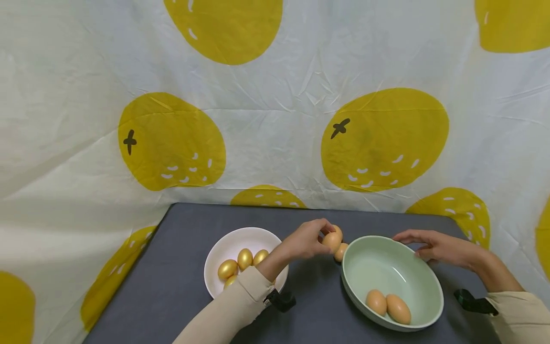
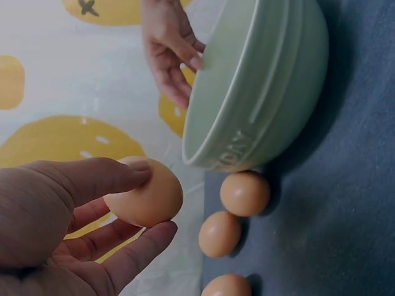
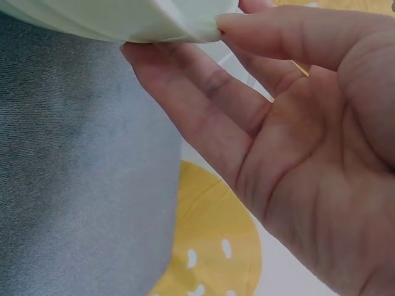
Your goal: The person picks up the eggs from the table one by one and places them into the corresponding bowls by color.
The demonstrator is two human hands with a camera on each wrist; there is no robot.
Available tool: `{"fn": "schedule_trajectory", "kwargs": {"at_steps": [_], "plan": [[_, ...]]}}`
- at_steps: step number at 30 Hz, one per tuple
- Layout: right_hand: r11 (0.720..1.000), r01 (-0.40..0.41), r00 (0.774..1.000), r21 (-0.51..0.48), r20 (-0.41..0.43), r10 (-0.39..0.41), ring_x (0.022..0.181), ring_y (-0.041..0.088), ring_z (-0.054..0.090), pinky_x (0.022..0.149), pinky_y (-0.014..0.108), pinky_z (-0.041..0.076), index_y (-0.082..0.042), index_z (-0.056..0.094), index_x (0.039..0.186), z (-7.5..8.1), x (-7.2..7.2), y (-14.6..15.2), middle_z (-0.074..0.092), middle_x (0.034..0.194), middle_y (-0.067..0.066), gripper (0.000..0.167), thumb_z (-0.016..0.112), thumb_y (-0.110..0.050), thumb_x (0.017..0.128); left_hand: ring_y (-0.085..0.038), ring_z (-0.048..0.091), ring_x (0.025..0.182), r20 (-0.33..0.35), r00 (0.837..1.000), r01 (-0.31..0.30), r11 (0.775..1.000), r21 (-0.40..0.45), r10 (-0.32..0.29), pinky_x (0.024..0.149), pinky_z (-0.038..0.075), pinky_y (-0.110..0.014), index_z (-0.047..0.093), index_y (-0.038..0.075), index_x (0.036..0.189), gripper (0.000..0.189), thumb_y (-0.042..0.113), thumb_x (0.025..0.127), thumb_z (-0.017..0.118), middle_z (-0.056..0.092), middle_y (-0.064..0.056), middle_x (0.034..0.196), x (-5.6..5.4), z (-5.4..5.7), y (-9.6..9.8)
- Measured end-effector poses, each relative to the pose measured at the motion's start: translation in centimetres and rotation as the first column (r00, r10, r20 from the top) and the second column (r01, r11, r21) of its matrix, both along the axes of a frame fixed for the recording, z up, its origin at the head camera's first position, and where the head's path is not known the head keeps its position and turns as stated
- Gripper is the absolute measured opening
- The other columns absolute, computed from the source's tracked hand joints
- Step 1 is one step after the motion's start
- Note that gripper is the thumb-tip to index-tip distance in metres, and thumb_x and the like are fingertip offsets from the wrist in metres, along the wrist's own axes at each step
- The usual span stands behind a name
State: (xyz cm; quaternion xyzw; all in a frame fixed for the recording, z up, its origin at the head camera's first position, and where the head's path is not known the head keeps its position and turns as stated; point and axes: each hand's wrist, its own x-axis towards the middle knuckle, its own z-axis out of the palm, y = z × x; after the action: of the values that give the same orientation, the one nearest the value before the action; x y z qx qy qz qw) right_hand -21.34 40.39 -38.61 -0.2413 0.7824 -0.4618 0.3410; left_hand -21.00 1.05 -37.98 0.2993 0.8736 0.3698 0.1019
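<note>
My left hand (image 1: 304,240) pinches a brown egg (image 2: 151,197) between thumb and fingers, just left of a pale green bowl (image 1: 388,260). Behind and beside the held egg, more brown eggs (image 2: 245,193) lie on the table; the left wrist view shows three, one cut by the frame edge. Two brown eggs (image 1: 398,308) rest together inside the bowl at its near side. At the bowl's far right rim, my right hand (image 1: 451,249) grips it, thumb on the rim and fingers underneath in the right wrist view. The bowl looks tilted toward me.
A white bowl (image 1: 211,268) with several golden eggs (image 1: 245,258) stands on the left, partly hidden under my left forearm. Dark grey cloth (image 1: 172,291) covers the table. Behind it hangs a white curtain (image 1: 275,143) printed with yellow fruit.
</note>
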Motion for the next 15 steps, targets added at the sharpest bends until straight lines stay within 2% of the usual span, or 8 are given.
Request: {"fn": "schedule_trajectory", "kwargs": {"at_steps": [5,9,15], "plan": [[1.000,0.003,1.000,-0.003,0.023,-0.003,0.117,0.031,0.064,0.085,0.046,0.059,0.004,0.033,0.154,0.0,-0.2,0.1,0.039,0.150,0.033,0.053,0.048,0.001,0.103,-0.006,0.060,0.094,-0.041,0.999,0.030,0.999,0.016,-0.029,0.079,0.048,-0.015,0.064,0.009,0.120,0.040,0.007,0.083,0.080,0.068,0.000,0.110,0.3,-0.3,0.7],[1.000,0.007,0.999,-0.004,0.031,-0.007,0.117,0.030,0.064,0.085,0.047,0.059,0.004,0.034,0.153,-0.1,-0.4,0.1,0.042,0.150,0.030,0.052,0.048,0.001,0.103,-0.005,0.060,0.092,-0.017,0.998,0.059,0.997,0.041,-0.058,0.080,0.048,-0.014,0.063,0.008,0.119,0.038,0.007,0.085,0.080,0.067,0.000,0.109,0.6,-0.3,1.2],[1.000,0.028,0.999,0.006,0.035,-0.028,0.115,0.032,0.065,0.085,0.048,0.059,0.005,0.036,0.150,-0.2,-0.5,0.1,0.045,0.145,0.030,0.050,0.049,0.001,0.102,-0.003,0.059,0.096,0.016,0.997,0.070,0.996,0.056,-0.071,0.083,0.048,-0.015,0.064,0.009,0.120,0.036,0.007,0.087,0.078,0.066,0.000,0.112,1.1,-0.4,1.8]]}}
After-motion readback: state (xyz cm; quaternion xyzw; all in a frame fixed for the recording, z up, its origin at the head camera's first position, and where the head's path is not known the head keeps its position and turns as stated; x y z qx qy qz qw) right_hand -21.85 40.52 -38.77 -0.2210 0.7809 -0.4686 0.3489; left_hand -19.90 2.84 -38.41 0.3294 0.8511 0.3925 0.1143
